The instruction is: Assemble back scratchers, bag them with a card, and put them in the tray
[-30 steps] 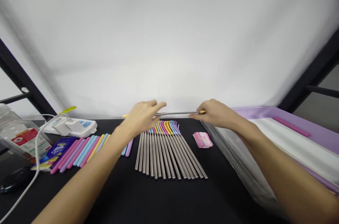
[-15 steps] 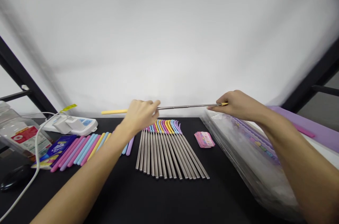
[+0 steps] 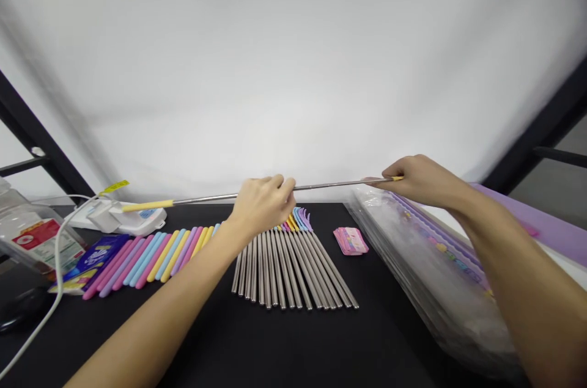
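Rod held up near-level over the far edge of the desk, before the white wall. Left hand closed round mid-shaft; right hand in a narrow pinch on the yellow tip at the other end. Rod's yellow grip end sticks out left, in front of the power strip from here. Below: fanned row of steel rods, coloured tips toward wall. Pink cards right of them, then plastic bags. Coloured sticks lined up left.
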`<state>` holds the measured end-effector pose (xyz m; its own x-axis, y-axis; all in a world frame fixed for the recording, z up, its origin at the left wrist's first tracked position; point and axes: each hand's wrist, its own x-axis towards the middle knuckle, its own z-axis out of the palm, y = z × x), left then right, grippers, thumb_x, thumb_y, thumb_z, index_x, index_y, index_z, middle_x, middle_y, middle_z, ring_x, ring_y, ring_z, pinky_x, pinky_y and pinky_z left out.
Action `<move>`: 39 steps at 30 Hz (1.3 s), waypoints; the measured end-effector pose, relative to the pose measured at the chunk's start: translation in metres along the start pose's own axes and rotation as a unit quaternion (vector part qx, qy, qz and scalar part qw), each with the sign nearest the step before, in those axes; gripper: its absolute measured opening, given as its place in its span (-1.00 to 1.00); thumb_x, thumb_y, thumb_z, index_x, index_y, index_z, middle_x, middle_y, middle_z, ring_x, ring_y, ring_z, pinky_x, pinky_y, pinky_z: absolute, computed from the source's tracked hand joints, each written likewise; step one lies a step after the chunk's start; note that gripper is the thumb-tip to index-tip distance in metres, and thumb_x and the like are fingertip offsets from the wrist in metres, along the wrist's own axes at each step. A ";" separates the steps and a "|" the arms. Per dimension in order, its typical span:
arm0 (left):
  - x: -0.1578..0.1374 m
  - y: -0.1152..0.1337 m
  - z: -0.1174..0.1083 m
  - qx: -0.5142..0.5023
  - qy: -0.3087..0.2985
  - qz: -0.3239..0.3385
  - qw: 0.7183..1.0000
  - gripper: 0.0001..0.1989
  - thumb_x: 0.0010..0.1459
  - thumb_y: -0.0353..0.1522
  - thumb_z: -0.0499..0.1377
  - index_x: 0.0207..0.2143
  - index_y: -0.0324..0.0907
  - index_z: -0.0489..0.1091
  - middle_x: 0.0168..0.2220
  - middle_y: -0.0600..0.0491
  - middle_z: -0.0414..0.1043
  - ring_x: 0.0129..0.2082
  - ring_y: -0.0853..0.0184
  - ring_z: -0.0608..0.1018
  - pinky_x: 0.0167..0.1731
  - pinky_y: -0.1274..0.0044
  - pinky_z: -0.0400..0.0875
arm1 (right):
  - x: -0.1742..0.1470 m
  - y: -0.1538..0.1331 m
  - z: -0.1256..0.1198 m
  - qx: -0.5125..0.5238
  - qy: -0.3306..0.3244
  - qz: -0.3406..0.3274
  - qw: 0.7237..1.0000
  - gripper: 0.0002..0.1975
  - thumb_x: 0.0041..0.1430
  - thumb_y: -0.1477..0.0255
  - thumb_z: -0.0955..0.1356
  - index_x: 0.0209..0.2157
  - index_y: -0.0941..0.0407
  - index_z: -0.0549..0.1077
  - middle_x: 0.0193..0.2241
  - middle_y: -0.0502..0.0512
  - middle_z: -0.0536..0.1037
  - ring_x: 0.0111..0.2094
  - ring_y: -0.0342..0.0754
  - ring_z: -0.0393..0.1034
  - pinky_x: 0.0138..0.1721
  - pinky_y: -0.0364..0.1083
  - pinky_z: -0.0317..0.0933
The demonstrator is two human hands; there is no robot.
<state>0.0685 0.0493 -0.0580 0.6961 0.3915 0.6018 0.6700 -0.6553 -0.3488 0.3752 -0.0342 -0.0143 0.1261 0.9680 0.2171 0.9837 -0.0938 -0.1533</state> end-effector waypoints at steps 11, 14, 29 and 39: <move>-0.008 -0.036 0.006 0.016 0.008 -0.077 0.997 -0.76 0.19 -0.30 0.02 -0.35 -0.19 0.44 -0.45 0.02 0.51 -0.50 0.24 0.52 -0.56 0.47 0.00 | -0.004 0.019 -0.002 -0.027 -0.030 0.053 0.998 -0.37 0.08 -0.11 0.26 -0.71 0.07 0.00 -0.71 -0.07 -0.01 -0.61 -0.16 -0.13 -0.51 -0.06 -0.19; -0.002 -0.020 0.003 0.000 0.011 -0.057 0.998 -0.75 0.21 -0.31 0.00 -0.35 -0.19 0.44 -0.45 0.02 0.48 -0.50 0.26 0.51 -0.57 0.47 -0.01 | -0.005 0.005 -0.010 -0.070 -0.073 0.045 0.994 -0.40 0.09 -0.11 0.26 -0.72 0.08 0.17 -0.71 0.00 0.19 -0.62 -0.13 0.04 -0.49 -0.05 -0.12; 0.002 -0.006 0.001 -0.058 -0.037 0.021 0.997 -0.76 0.25 -0.32 -0.03 -0.22 -0.18 0.41 -0.39 0.01 0.47 -0.44 0.28 0.51 -0.48 0.48 0.19 | -0.004 -0.053 0.006 -0.105 0.006 -0.028 0.994 -0.59 0.08 0.05 0.29 -0.60 0.09 0.38 -0.60 0.06 0.43 -0.55 -0.06 0.25 -0.50 -0.11 -0.07; -0.004 -0.007 0.001 -0.124 -0.056 -0.022 0.990 -0.76 0.21 -0.32 0.00 -0.21 -0.16 0.44 -0.41 0.05 0.50 -0.49 0.32 0.48 -0.48 0.51 0.20 | -0.004 -0.056 0.016 -0.081 0.070 -0.054 0.993 -0.66 0.07 0.17 0.29 -0.63 0.09 0.33 -0.65 0.03 0.37 -0.56 -0.08 0.20 -0.51 -0.11 -0.10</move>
<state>0.0610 0.0530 -0.0584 0.7011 0.4829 0.5246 0.6260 -0.7691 -0.1286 0.3178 -0.0295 -0.0221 0.0246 0.9340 0.3565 0.9987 -0.0389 0.0331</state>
